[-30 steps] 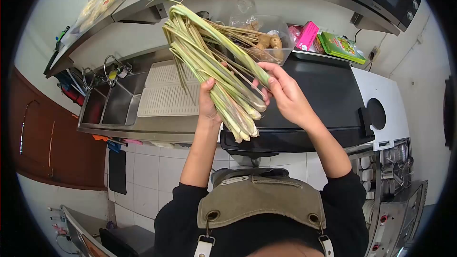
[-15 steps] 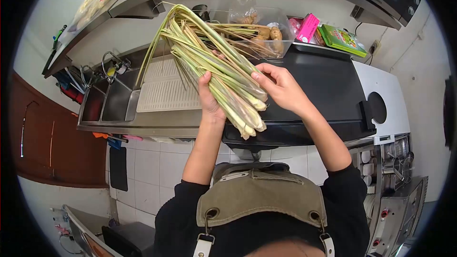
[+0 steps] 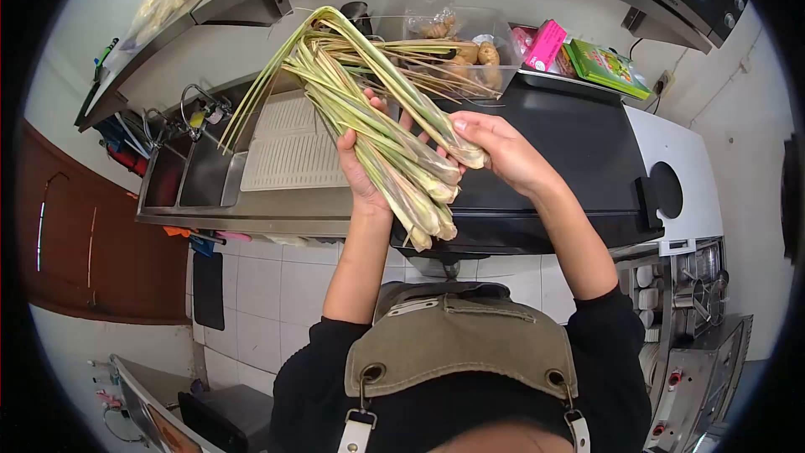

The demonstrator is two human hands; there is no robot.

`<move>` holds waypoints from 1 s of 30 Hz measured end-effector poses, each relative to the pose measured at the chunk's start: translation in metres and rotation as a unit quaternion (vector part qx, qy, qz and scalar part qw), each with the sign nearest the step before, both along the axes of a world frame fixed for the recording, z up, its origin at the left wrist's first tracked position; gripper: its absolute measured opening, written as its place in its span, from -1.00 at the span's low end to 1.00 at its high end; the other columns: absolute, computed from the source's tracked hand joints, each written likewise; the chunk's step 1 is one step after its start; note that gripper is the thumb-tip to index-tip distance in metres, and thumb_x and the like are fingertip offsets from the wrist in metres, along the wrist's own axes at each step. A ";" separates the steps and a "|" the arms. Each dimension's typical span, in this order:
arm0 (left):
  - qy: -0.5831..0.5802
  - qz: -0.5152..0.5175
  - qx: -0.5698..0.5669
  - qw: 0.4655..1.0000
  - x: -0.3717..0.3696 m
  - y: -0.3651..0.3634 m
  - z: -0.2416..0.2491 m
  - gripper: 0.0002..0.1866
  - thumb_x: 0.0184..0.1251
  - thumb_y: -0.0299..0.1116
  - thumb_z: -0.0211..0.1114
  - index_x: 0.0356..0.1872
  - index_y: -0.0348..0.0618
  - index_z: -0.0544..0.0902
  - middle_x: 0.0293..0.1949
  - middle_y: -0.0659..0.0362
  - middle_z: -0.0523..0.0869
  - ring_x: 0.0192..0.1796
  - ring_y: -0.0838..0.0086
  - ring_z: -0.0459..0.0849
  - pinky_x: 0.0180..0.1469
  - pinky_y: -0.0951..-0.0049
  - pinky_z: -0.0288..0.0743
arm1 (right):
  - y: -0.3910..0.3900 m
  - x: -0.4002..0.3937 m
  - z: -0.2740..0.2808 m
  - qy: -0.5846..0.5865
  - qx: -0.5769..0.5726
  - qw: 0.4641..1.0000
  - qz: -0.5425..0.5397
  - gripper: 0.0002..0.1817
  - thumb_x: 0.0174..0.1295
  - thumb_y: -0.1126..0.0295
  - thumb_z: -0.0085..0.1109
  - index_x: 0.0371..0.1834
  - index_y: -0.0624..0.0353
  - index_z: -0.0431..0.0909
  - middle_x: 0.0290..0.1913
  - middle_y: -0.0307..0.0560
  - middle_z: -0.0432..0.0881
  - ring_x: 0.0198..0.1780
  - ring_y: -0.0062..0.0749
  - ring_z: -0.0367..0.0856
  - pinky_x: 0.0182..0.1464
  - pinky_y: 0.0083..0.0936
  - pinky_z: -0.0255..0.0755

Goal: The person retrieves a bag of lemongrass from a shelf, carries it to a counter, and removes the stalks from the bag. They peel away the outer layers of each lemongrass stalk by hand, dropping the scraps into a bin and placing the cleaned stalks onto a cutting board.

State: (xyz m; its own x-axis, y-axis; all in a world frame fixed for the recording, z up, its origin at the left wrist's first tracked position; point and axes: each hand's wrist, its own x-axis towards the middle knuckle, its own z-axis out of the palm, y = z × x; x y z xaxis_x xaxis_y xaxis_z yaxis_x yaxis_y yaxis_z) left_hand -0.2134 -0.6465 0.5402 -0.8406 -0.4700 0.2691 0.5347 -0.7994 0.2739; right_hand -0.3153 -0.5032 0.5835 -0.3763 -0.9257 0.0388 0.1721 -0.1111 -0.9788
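Observation:
A bundle of lemongrass (image 3: 394, 151) lies across my left hand (image 3: 362, 172), whose thumb and fingers wrap round it from below. Its pale bulb ends point toward me, and the long green and dry leaves fan out to the far left. My right hand (image 3: 499, 149) pinches one lemongrass stalk (image 3: 428, 113) near its bulb end, held a little apart from the others on the right. Part of my left fingers shows between the stalks; the rest is hidden behind them.
Behind the bundle, a clear plastic bin (image 3: 503, 75) holds potatoes (image 3: 488, 54) and a plastic bag. A tray with a pink box (image 3: 546, 44) and green packet (image 3: 608, 67) sits right of it. A black counter (image 3: 553, 143), ribbed drainboard (image 3: 293, 155) and double sink (image 3: 205, 176) lie below.
My right hand has drawn one stalk away from the bundle, to the right and slightly toward me. The bundle in my left hand has shifted slightly left, and a gap has opened between them.

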 end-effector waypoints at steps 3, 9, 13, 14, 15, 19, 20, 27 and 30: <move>0.035 -0.032 -0.032 0.998 0.000 -0.001 -0.005 -0.44 0.07 0.00 0.17 0.16 0.24 0.35 0.00 0.57 0.53 0.32 0.38 0.23 0.36 0.00 -0.04 | 0.004 -0.001 0.004 0.000 0.000 1.000 0.021 -0.70 0.36 0.26 -0.16 -0.11 0.27 0.47 -0.31 -0.17 0.59 -0.35 -0.60 0.52 -0.28 -0.64 0.44; 0.072 -0.056 -0.066 0.994 0.001 -0.003 -0.010 -0.43 0.10 0.01 0.14 0.18 0.19 0.32 0.04 0.57 0.53 0.37 0.32 0.13 0.28 -0.25 0.01 | 0.012 -0.003 0.003 0.066 -0.004 0.997 -0.050 -0.70 0.37 0.24 -0.15 -0.02 0.20 0.42 -0.30 -0.19 0.56 -0.34 -0.62 0.48 -0.24 -0.65 0.43; 0.041 -0.070 0.008 0.997 0.015 -0.009 -0.021 -0.46 0.13 -0.11 0.15 0.19 0.14 0.32 0.00 0.43 0.55 0.21 0.36 0.41 0.20 -0.12 0.27 | 0.025 -0.015 0.015 0.011 -0.109 0.978 -0.177 -0.70 0.37 0.27 -0.15 0.08 0.15 0.32 -0.32 -0.23 0.48 -0.41 -0.69 0.37 -0.37 -0.72 0.31; 0.091 -0.114 0.025 0.989 0.014 -0.014 -0.028 -0.45 0.13 -0.18 0.17 0.20 0.10 0.31 -0.05 0.36 0.55 0.06 0.43 0.53 0.15 0.03 0.38 | 0.032 -0.020 0.022 0.014 -0.146 0.974 -0.175 -0.69 0.37 0.27 -0.15 0.09 0.15 0.31 -0.31 -0.22 0.47 -0.42 -0.68 0.35 -0.38 -0.72 0.29; 0.092 -0.110 0.024 0.989 0.016 -0.018 -0.031 -0.45 0.13 -0.18 0.17 0.20 0.10 0.31 -0.05 0.36 0.55 0.06 0.43 0.53 0.15 0.03 0.38 | 0.039 -0.024 0.030 0.016 -0.184 0.968 -0.172 -0.68 0.37 0.26 -0.16 0.10 0.16 0.30 -0.31 -0.21 0.47 -0.43 -0.67 0.33 -0.39 -0.72 0.27; 0.109 -0.093 0.037 0.989 0.025 -0.027 -0.026 -0.46 0.17 -0.21 0.15 0.21 0.01 0.28 -0.06 0.32 0.53 0.00 0.45 0.54 0.09 0.20 0.44 | 0.071 -0.025 0.047 0.174 -0.117 0.934 -0.291 -0.66 0.38 0.25 -0.17 0.11 0.19 0.31 -0.27 -0.23 0.46 -0.40 -0.68 0.31 -0.37 -0.74 0.24; 0.089 -0.049 0.035 0.994 0.029 -0.029 -0.020 -0.46 0.18 -0.21 0.14 0.20 -0.03 0.28 -0.07 0.30 0.54 0.01 0.44 0.54 0.10 0.24 0.44 | 0.080 -0.027 0.045 0.212 -0.093 0.927 -0.295 -0.67 0.37 0.25 -0.16 0.09 0.19 0.32 -0.27 -0.24 0.45 -0.39 -0.68 0.32 -0.36 -0.74 0.24; 0.044 0.167 -0.001 0.985 0.056 -0.048 0.017 -0.53 0.23 -0.21 0.10 0.15 -0.14 0.33 -0.03 0.18 0.52 0.04 0.35 0.49 0.16 0.30 0.38 | 0.119 -0.028 -0.007 0.326 0.067 0.904 -0.267 -0.79 0.28 0.43 -0.03 -0.03 0.18 0.33 -0.27 -0.31 0.35 -0.31 -0.69 0.28 -0.26 -0.73 0.23; -0.092 0.286 -0.048 0.953 0.068 -0.041 0.043 -0.53 0.26 -0.15 0.11 0.09 -0.23 0.37 0.02 0.12 0.48 0.14 0.32 0.41 0.21 0.25 0.31 | 0.131 -0.027 -0.038 0.320 0.125 0.898 -0.276 -0.76 0.23 0.54 -0.01 -0.05 0.17 0.27 -0.24 -0.26 0.33 -0.25 -0.62 0.29 -0.19 -0.73 0.20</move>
State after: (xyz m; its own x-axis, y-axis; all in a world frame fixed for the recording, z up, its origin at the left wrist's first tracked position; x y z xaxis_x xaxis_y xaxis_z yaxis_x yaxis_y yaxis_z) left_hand -0.1458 -0.6876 0.5832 -0.4917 -0.8457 0.2073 0.8113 -0.3584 0.4618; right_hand -0.3422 -0.3720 0.5459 -0.7557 -0.6144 0.2269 -0.4470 0.2306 -0.8643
